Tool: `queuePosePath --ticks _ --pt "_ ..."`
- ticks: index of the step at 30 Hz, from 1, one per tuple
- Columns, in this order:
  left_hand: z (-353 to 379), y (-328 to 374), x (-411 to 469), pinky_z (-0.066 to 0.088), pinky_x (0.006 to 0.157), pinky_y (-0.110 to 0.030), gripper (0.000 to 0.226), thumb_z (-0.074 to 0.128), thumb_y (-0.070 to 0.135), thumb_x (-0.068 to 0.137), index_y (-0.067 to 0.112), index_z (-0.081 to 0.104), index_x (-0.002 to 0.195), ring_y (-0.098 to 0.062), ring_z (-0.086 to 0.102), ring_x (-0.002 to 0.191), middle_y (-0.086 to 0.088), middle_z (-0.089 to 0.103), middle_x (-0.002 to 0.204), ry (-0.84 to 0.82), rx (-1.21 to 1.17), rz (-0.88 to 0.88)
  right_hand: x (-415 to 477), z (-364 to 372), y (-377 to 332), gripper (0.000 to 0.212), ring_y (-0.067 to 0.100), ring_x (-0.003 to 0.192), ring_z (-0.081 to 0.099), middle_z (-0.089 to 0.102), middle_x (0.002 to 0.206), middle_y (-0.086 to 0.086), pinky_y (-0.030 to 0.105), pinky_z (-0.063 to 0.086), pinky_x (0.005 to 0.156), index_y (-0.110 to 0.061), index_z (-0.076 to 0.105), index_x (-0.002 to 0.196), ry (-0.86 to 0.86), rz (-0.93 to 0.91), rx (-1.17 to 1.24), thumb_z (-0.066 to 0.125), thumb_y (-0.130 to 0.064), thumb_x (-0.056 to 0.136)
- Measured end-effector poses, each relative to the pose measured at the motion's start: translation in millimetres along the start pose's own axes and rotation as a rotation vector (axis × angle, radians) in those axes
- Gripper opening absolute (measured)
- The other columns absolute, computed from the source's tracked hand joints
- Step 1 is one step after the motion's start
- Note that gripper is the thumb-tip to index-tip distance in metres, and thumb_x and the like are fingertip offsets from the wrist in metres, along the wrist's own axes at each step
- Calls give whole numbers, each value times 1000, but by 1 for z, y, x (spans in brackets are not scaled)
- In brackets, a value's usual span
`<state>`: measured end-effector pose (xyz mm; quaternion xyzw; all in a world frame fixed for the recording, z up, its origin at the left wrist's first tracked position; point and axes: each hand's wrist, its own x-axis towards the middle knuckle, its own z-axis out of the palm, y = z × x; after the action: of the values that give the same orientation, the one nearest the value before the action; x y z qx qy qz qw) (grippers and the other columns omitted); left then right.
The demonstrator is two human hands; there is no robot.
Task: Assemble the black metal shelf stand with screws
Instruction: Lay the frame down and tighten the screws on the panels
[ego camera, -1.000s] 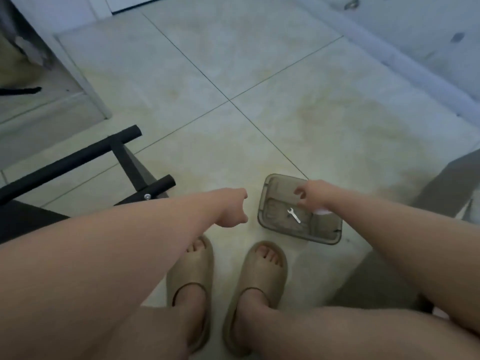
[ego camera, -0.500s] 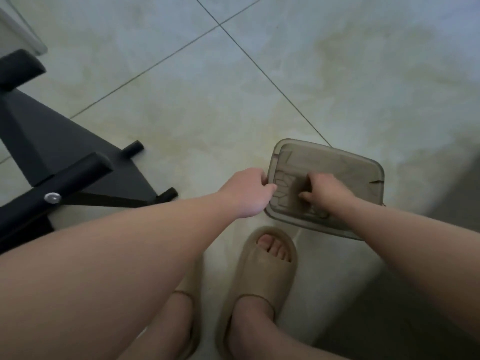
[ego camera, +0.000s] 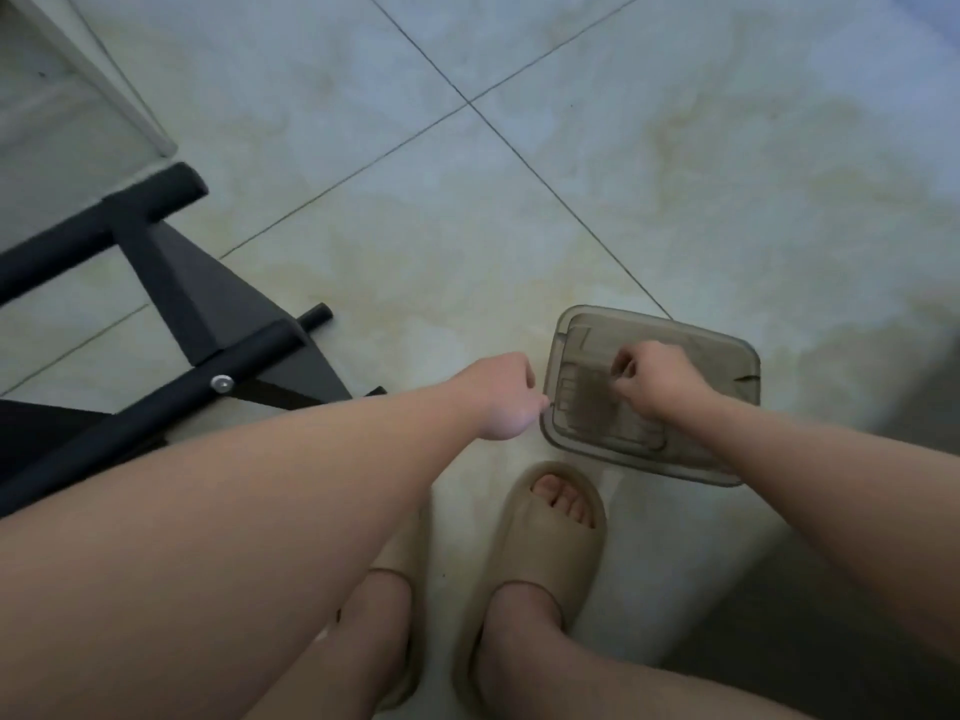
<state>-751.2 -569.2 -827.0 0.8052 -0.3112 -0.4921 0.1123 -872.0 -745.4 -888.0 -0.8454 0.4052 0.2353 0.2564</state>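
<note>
**Item 1: black metal shelf stand** (ego camera: 171, 283). Lies on the tiled floor (ego camera: 675, 174) at the left of the view, partly assembled. 1 silver screw (ego camera: 222, 383) sits in the near tube. Long axis of the tubes: near-left to far-right. The capped tube ends point to the far right, toward the bare floor beyond the tray. A flat black panel lies between the tubes.

**Item 2: smoky clear tray** (ego camera: 719, 345). On the floor just ahead of the right slipper (ego camera: 545, 532), well apart from the stand. Its contents are hidden under the hand.

**Item 3: left hand** (ego camera: 506, 400). Fingers curled, 1 fingertip touching the tray's left rim. Grip state: cannot tell whether it pinches the rim or only touches it.

**Item 4: right hand** (ego camera: 657, 387). Over the tray's inside, knuckles up, fingers curled down into it. Grip state: cannot tell whether it pinches a small part or holds nothing.

**Relation of note.** The stand lies to the left of both hands. The left hand is the nearer, and the screwed tube reaches toward its forearm. Judgement: this looks like fetching hardware from the tray. Any part lifted must then travel left across the body to the tube, and approach across the tube's long axis, not along it.
</note>
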Motion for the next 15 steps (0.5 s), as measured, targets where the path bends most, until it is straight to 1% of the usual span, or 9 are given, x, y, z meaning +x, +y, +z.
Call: queuePosePath --ticks 1,3,6,9,12,13,14,15 --pt "-13 4 -12 44 93 -30 36 54 32 101 5 63 124 -31 57 120 -14 63 130 -7 54 5 -9 -16 -8 9 27 87 62 67 91 7 28 47 75 -20 65 89 25 -27 23 63 -11 88" --pt "-42 12 -43 46 92 -30 33 53 27 101 3 69 116 -30 60 115 -15 67 124 22 118 5 -33 -51 -29 12 22 80 60 65 80 1 26 43 69 -19 64 82 87 -74 86 65 -8 86" --pt "-80 20 -100 42 84 -29 31 53 28 100 5 67 117 -29 60 113 -12 66 123 176 126 10 -81 -106 -67 13 25 73 66 71 73 6 30 50 62 -15 63 78 175 -111 276 62 -3 84" --pt "-97 13 -160 42 83 -29 28 56 31 98 16 61 121 -25 61 110 -5 65 123 352 -53 23 -141 -143 -110 16 26 68 65 71 69 8 39 55 66 -13 62 76 243 -184 473 60 1 83" --pt "-95 -4 -217 43 85 -32 40 59 35 96 20 54 133 -26 61 114 -5 60 130 423 -191 29 -203 -156 -150 18 26 69 63 67 70 6 44 55 71 -16 65 74 277 -300 588 65 -1 85" --pt "-94 -10 -235 45 85 -32 43 60 35 96 22 52 136 -26 62 112 -5 59 129 447 -242 31 -222 -156 -161 18 25 68 63 67 71 5 46 57 73 -16 67 74 285 -331 620 67 -3 85" --pt "-93 -15 -251 47 82 -30 44 61 35 96 23 50 137 -25 64 107 -4 61 126 476 -295 40 -241 -153 -171 18 23 66 63 66 70 4 47 58 75 -16 68 73 287 -360 652 68 -3 85" --pt "-92 -20 -267 48 75 -26 44 62 35 96 24 50 137 -21 67 97 -2 63 118 509 -348 56 -258 -149 -181 18 22 64 64 66 70 4 48 59 76 -16 68 73 280 -387 679 68 -2 85"
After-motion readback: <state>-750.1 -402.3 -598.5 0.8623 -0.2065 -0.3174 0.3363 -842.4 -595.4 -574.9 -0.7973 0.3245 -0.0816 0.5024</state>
